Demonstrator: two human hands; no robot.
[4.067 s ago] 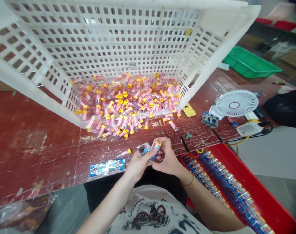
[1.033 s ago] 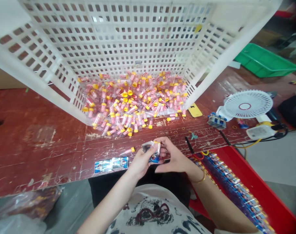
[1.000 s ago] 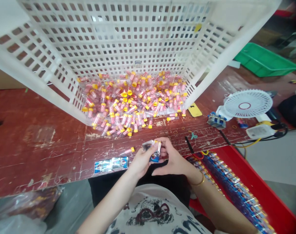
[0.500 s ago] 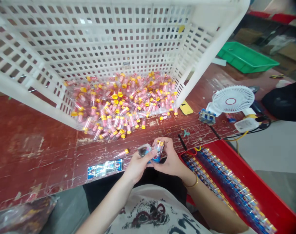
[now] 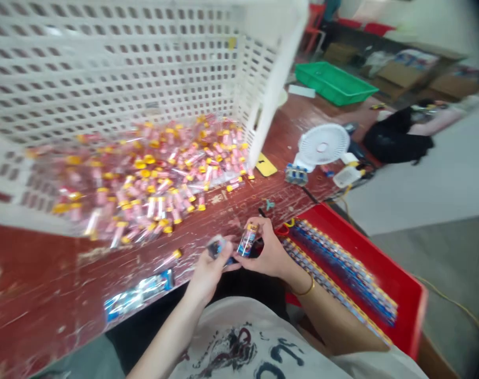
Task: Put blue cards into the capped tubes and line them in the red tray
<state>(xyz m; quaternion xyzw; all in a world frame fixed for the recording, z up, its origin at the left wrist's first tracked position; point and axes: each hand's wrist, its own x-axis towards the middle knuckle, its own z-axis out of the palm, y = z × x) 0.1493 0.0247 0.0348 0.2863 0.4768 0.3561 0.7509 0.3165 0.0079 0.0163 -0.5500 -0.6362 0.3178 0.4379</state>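
Observation:
In my right hand (image 5: 271, 252) is a small blue-printed tube (image 5: 247, 241) with a yellow top, tilted and gripped between thumb and fingers at its ends. My left hand (image 5: 205, 273) pinches a small dark-and-blue piece with clear, shiny edges (image 5: 216, 247); blur hides its exact kind. Both hands are close together over the table's front edge. Left of them lie a single clear tube with a yellow cap (image 5: 175, 256) and a shiny blue packet (image 5: 139, 295). Beyond, many pink-filled tubes with yellow caps (image 5: 160, 205) spill from a white crate (image 5: 259, 105).
At the right, a red tray (image 5: 411, 310) holds long rows of blue-and-yellow tubes (image 5: 342, 263). A white fan (image 5: 323, 145), a yellow phone-like object (image 5: 266, 165), a bundle of small tubes (image 5: 296, 174) and a green tray (image 5: 334, 84) stand on the red table (image 5: 30, 295).
The view has swung to the right, showing more of the red tray. The blue-printed tube in my right hand has come apart from the piece in my left hand.

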